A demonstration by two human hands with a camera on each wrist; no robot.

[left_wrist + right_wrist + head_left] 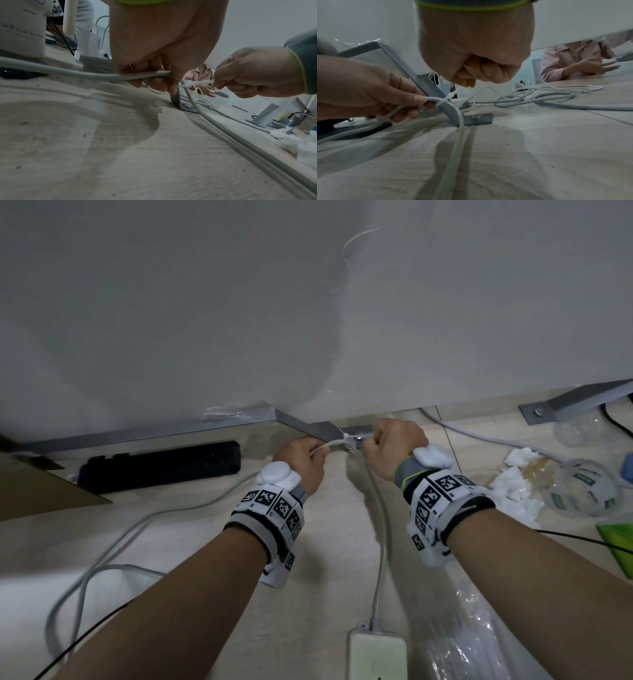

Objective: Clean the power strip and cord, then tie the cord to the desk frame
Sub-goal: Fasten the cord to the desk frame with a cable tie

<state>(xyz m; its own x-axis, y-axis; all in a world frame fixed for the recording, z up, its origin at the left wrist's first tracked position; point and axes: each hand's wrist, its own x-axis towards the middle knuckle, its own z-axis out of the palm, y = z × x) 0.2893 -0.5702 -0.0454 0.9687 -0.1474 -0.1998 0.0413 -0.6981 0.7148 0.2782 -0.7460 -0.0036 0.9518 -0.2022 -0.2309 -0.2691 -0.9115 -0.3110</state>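
A grey cord (380, 529) runs from the white power strip (376, 655) at the bottom edge up to the grey metal desk frame (322, 429). A white zip tie (193, 83) wraps the cord against the frame's slanted leg (419, 82). My left hand (317, 453) grips the cord just left of the tie, fingers curled round it (154, 83). My right hand (371, 441) pinches the tie's tail (205, 82), which stretches taut to the right. In the right wrist view the tie (443, 100) sits on the cord's bend (458, 135).
A black power strip (161, 463) lies left under the frame, beside cardboard (41, 491). Tissue wads (513, 491), a tape roll (582, 491) and a plastic bag (472, 642) lie right. Tangled white cables (539, 97) and a person in pink (573, 60) are beyond the divider.
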